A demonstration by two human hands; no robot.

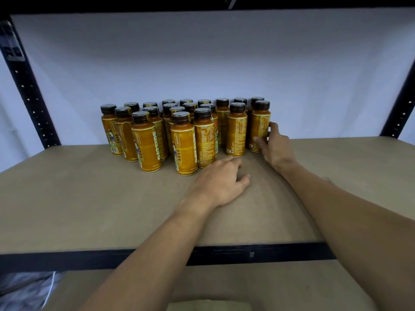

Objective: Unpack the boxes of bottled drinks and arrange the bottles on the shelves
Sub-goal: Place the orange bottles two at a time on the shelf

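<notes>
- Nearest, bottom edge: pale cardboard flap (208, 305), prob. a box top. Mostly cut off, can't say more.
- Lower L corner: crumpled clear plastic wrap (24, 288), below shelf level.
- Black front rail (67, 259) of the shelf; both forearms reach in over it.
- Shelf board (89, 198): tan, bare at the front. The bottles stand toward the back, roughly centre.
- Left hand (221, 180): palm down on the board, fingers loosely bent, holding nothing. Index tip is just by the base of the second bottle from right (236, 131); touching or not, can't tell.
- Right hand (275, 144): wrapped on the rightmost bottle (258, 126), thumb across the label front, fingers round its R side. Bottle upright, base on the board, just beside its neighbour.
- Bottle group (184, 142): orange drinks w/ dark caps, all upright, in ragged rows w/ a staggered front row.
- Behind: white back wall (202, 63), black perforated uprights on the L (29, 90) and R (402, 108).
- Step, my read: setting or squaring the R-end bottle into the block, not fetching from a box.
- Next calls for: ease it flush w/ its neighbour w/o tipping it, let go, then go to the box for more. Free board to the R and in front for further rows.
</notes>
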